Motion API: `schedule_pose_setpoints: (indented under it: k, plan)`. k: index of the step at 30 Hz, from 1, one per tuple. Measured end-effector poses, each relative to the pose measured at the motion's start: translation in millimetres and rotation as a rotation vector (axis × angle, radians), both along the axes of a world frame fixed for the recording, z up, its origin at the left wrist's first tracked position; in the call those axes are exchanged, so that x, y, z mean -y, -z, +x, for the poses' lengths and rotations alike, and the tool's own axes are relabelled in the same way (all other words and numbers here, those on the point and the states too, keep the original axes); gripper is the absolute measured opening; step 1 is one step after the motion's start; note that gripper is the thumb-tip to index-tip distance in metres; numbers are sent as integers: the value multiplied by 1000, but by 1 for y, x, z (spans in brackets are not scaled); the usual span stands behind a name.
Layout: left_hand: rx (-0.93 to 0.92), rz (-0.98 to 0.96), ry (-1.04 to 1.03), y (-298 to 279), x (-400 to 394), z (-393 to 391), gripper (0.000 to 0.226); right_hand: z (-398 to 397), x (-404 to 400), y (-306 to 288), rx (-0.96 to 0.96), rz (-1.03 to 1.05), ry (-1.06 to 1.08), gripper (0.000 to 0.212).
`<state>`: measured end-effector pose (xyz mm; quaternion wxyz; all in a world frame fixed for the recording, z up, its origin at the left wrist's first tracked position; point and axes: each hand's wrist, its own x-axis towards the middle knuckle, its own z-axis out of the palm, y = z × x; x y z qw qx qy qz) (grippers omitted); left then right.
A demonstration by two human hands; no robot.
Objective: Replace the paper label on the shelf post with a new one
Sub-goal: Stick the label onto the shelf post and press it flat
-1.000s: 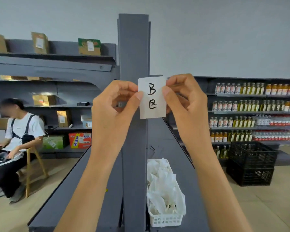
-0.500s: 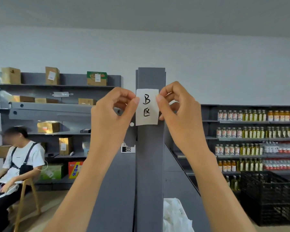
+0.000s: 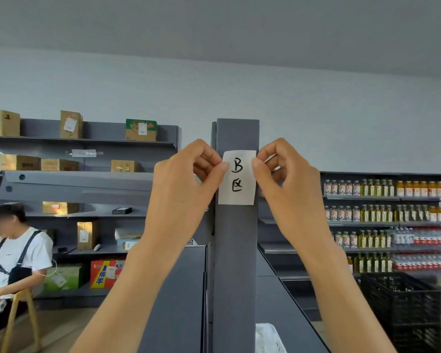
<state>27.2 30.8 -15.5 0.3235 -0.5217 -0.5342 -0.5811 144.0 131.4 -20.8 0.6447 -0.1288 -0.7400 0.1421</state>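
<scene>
A white paper label (image 3: 237,177) with a handwritten "B" and a character lies flat against the front of the grey shelf post (image 3: 236,250), near its top. My left hand (image 3: 186,184) pinches the label's upper left edge between thumb and forefinger. My right hand (image 3: 288,179) pinches its upper right edge the same way. The label's bottom edge hangs straight, roughly as wide as the post.
A white basket of paper (image 3: 267,337) sits on the grey shelf top behind the post. A seated person (image 3: 13,258) is at far left by shelves of cardboard boxes (image 3: 70,124). Bottle shelves (image 3: 387,212) and black crates (image 3: 402,309) stand on the right.
The view has tilted upward, so the basket has dropped to the frame's bottom. Both hands have carried the label up and onto the post's front face near its top.
</scene>
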Motion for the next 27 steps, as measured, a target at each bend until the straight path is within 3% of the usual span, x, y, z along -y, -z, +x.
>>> schedule_pose_setpoints:
  k: [9,12,17,27]
  plan:
    - [-60,-15,-59,-4,0,1,18,5,3,-5,40,93,114,11]
    - [-85,-18,-86,-8,3,5,35,6,5,-13,41,117,167,21]
    - [-136,-5,-189,-22,0,8,35,0,5,-26,3,142,191,30]
    - [-214,-95,-190,18,0,0,49,0,-1,28,89,115,138,36]
